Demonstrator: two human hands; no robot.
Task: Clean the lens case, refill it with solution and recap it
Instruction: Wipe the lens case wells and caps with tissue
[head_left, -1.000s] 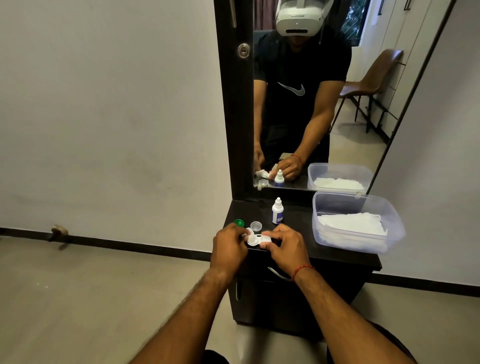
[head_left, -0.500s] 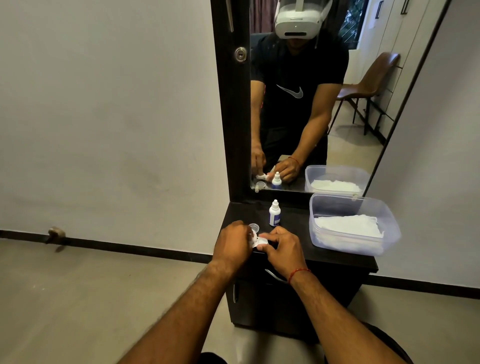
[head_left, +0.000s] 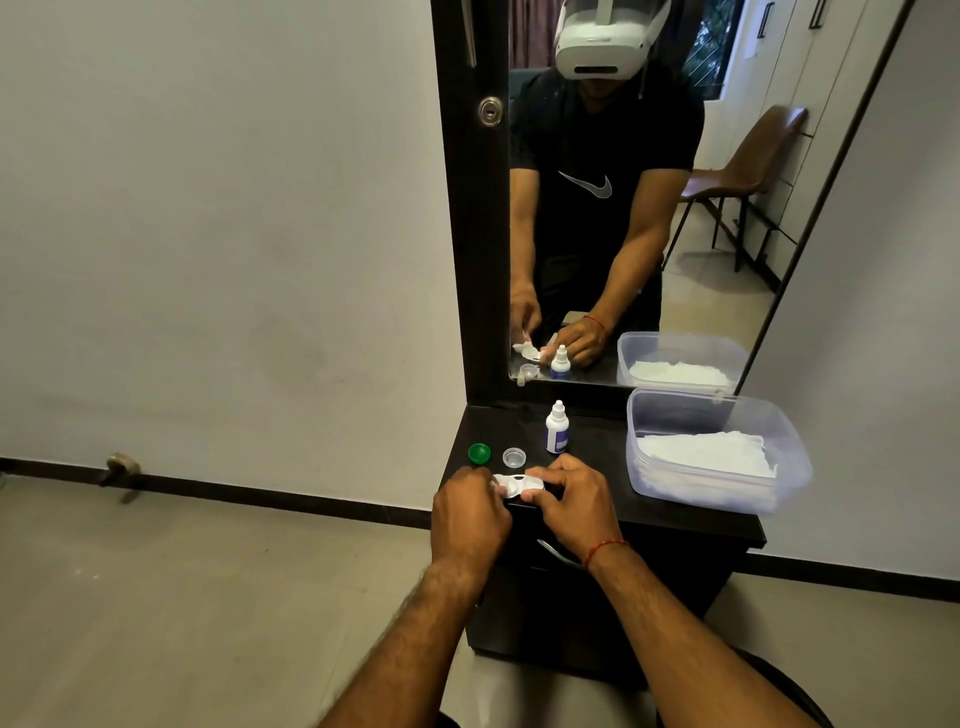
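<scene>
The white lens case (head_left: 521, 486) lies uncapped at the front edge of the dark dresser top (head_left: 597, 467). My right hand (head_left: 574, 501) grips its right end. My left hand (head_left: 467, 512) pinches a small piece of white tissue (head_left: 497, 483) against the case's left well; the mirror shows the tissue more plainly. A green cap (head_left: 479, 453) and a clear cap (head_left: 514, 457) lie just behind the case. The small white solution bottle (head_left: 556, 428) with a blue label stands capped farther back.
A clear plastic box (head_left: 649, 415) holding folded white tissues sits on the right of the dresser top. A mirror (head_left: 649, 234) rises behind, reflecting a person and a brown chair. A drawer handle (head_left: 556, 553) sits below my right wrist.
My left hand has drawn back slightly, so the green cap and clear cap show again. Both hands stay on the lens case.
</scene>
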